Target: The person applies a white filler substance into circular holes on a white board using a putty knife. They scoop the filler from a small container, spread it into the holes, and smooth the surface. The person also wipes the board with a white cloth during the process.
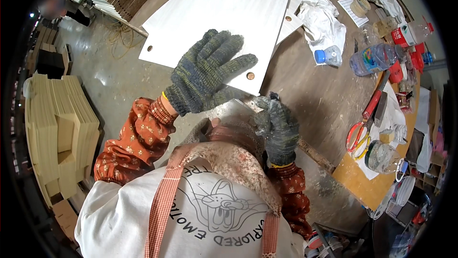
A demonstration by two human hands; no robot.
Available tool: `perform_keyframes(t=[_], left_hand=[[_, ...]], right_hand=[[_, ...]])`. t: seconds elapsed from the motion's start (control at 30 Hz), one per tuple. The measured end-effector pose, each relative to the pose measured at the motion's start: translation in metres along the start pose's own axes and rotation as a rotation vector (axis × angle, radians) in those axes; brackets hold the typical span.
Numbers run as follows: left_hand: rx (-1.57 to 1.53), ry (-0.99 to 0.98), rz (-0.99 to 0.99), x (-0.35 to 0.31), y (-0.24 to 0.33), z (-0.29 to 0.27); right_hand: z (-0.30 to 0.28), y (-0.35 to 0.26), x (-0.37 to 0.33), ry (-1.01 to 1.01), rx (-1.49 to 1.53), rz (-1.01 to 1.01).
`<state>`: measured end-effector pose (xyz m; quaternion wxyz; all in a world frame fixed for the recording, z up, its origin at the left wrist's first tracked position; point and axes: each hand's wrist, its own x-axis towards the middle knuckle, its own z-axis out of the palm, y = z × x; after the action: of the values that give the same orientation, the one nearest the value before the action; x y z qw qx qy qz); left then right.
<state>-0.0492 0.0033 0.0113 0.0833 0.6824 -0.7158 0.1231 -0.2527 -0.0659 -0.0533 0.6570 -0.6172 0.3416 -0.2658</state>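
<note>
A large white panel (210, 10) with round holes near its corners lies on the brown table, over at least one similar panel (290, 25). My left hand (202, 74), in a dark green-grey knitted glove, rests on the panel's near part with its fingers spread. My right hand (279, 126), gloved alike and whitened at the fingertips, is just off the panel's near right corner. Its fingers are curled in. What they hold, if anything, I cannot make out.
A white cloth (324, 19) and a small blue-capped bottle (329, 56) lie right of the panels. Farther right are a larger plastic bottle (374, 60), red-and-orange-handled scissors (355, 134) and a jar (381, 157) on a wooden board (355, 184). Stacked pale panels (62, 129) stand at left.
</note>
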Motion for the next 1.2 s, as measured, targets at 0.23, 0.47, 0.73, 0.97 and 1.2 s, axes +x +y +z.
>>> perform_keyframes(t=[0.23, 0.47, 0.73, 0.97, 1.2], left_hand=[[-0.015, 0.013, 0.008, 0.001, 0.000, 0.001], [-0.019, 0.009, 0.010, 0.002, 0.000, 0.000], [-0.019, 0.003, 0.006, 0.003, 0.000, 0.001], [-0.022, 0.018, -0.009, -0.001, 0.000, 0.001], [-0.052, 0.027, -0.006, 0.002, 0.002, 0.003]], right_hand=[[0.006, 0.045, -0.003, -0.028, 0.584, 0.061], [0.004, 0.082, -0.003, -0.285, 1.045, 0.025], [-0.007, 0.060, -0.002, -0.208, -0.445, -0.322], [0.023, 0.024, 0.001, 0.166, 0.087, -0.396], [0.023, 0.017, -0.008, 0.272, 0.243, -0.218]])
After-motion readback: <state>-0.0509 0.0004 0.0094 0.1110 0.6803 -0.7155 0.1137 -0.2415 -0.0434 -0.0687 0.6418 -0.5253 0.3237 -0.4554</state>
